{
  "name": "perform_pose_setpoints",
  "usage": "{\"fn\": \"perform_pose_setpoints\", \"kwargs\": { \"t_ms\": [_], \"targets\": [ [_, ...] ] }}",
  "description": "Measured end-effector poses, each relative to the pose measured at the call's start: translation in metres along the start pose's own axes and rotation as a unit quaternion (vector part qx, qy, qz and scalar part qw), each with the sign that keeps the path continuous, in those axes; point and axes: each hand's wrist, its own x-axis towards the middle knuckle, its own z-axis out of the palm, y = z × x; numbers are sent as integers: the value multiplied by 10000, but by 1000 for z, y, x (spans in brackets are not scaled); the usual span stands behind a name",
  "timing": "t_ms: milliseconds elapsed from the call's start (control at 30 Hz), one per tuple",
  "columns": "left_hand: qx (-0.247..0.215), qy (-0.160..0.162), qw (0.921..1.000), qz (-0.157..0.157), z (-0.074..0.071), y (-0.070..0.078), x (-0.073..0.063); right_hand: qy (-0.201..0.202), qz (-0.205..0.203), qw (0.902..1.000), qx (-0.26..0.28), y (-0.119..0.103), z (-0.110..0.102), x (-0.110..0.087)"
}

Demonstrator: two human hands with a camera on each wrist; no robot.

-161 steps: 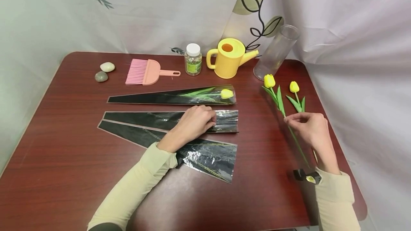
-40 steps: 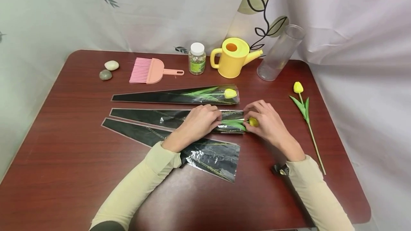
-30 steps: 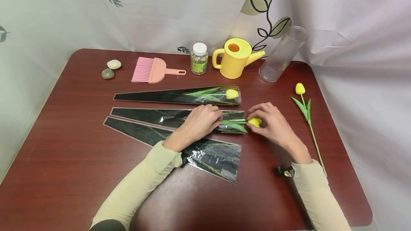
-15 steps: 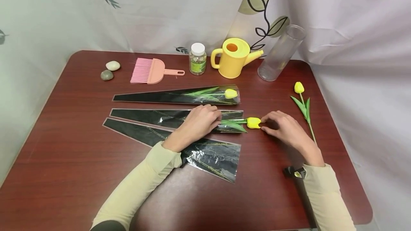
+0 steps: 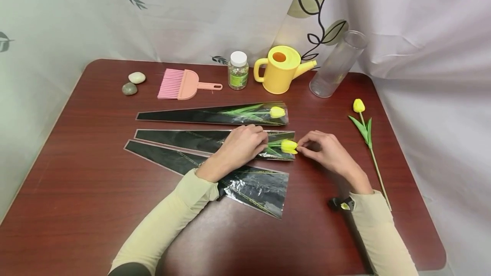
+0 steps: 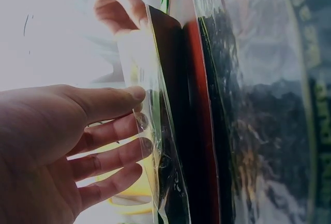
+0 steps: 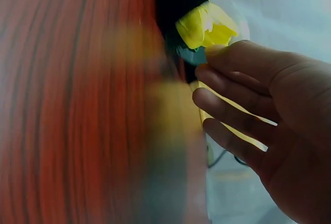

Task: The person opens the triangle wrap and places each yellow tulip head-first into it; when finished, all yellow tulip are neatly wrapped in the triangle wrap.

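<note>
My left hand (image 5: 245,143) pinches the clear film of the middle flower sleeve (image 5: 180,138); in the left wrist view its thumb and fingertips lie against the film edge (image 6: 150,131). A yellow artificial tulip (image 5: 289,146) lies lengthwise in this black-backed sleeve, its head at the wide right end. Part of the stem is hidden under my left hand. My right hand (image 5: 326,150) pinches the tip of the petals, seen closer on the tulip head (image 7: 201,27) in the right wrist view. The lower flower sleeve (image 5: 253,186) lies flat below my left wrist.
Farther back lies a sleeve holding another tulip (image 5: 277,112). A loose tulip (image 5: 364,129) rests at the right. Along the back are two stones (image 5: 133,83), a pink brush (image 5: 188,85), a lidded jar (image 5: 238,71), a yellow watering can (image 5: 281,71) and a glass vase (image 5: 337,65).
My right hand has brought the tulip from the right side to the middle sleeve. Over the last half second the tulip has slid left, its head now at the sleeve's mouth.
</note>
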Motion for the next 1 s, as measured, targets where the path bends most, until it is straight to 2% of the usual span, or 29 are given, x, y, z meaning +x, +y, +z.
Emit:
{"fn": "perform_pose_setpoints", "kwargs": {
  "t_ms": [133, 233, 333, 400, 467, 567, 633, 733, 767, 833, 900, 1000],
  "targets": [
    [-10, 14, 10000, 16, 2, 2, 2, -17, -24, 9999, 138, -3, 6, 6],
    [44, -74, 10000, 2, 3, 3, 3, 69, -4, 10000, -10, -3, 5, 3],
    [176, -146, 9997, -53, 2, 6, 3, 403, 128, 9982, -434, -2, -6, -10],
    [244, -86, 9996, -75, 0, 9, 0, 784, 459, 9929, -768, 1, -17, -24],
    [202, 15, 9998, -12, -3, 15, -4, 1211, 1014, 9813, -1104, 4, -30, -41],
    [52, -48, 9994, 342, -7, 27, -15, 1635, 2037, 9532, -1526, 12, -51, -67],
    [28, -344, 9972, 657, -6, 36, -24, 1613, 2732, 9320, -1750, 19, -64, -81],
    [142, -924, 9914, 915, -1, 45, -35, 1155, 3513, 9098, -1885, 31, -77, -96],
    [178, -1070, 9898, 922, 2, 47, -37, 950, 3706, 9047, -1876, 34, -79, -99],
    [207, -1185, 9887, 893, 7, 49, -41, 646, 3904, 9005, -1806, 41, -80, -103],
    [144, -1129, 9896, 875, 12, 49, -43, 531, 3982, 8991, -1738, 46, -79, -106],
    [-12, -872, 9917, 940, 16, 49, -43, 641, 3949, 8994, -1761, 50, -76, -107]
  ]
}}
